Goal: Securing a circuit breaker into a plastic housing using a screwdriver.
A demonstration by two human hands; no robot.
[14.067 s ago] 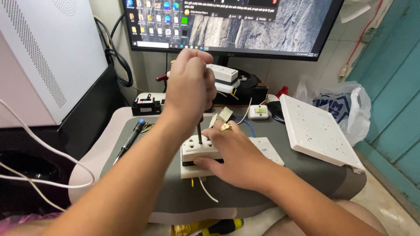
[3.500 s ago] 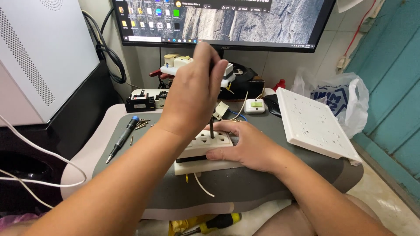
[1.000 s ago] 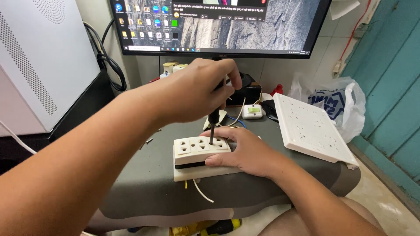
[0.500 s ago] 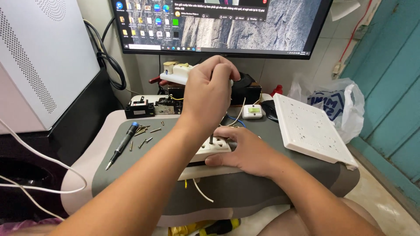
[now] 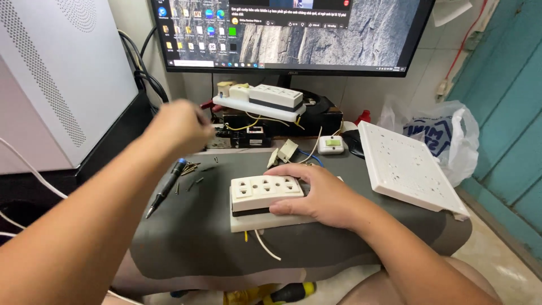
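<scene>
Steadying the socket block (image 5: 265,195) at frame centre: right hand (image 5: 316,195) lies flat on its right end, fingers spread and curved over the top edge, pressing it down onto the white base plate (image 5: 271,221) on the grey pad (image 5: 192,243). Left hand (image 5: 179,127) is up and away at centre-left, blurred, fingers curled in; can't tell if it holds anything. Just below it on the pad: a small heap of screws (image 5: 189,169) and a blue-tipped driver (image 5: 166,186) lying diagonal.

Reads as the fastening stage, block seated on plate, wire tails (image 5: 265,245) sticking out underneath at the front. Next move likely needs a fresh screw from the heap plus the driver, while the right hand keeps block and plate aligned. Risk: tails pinched under the block.

Second socket strip (image 5: 271,99) sits under the monitor (image 5: 293,34); spare white plate (image 5: 406,169) at right.
</scene>
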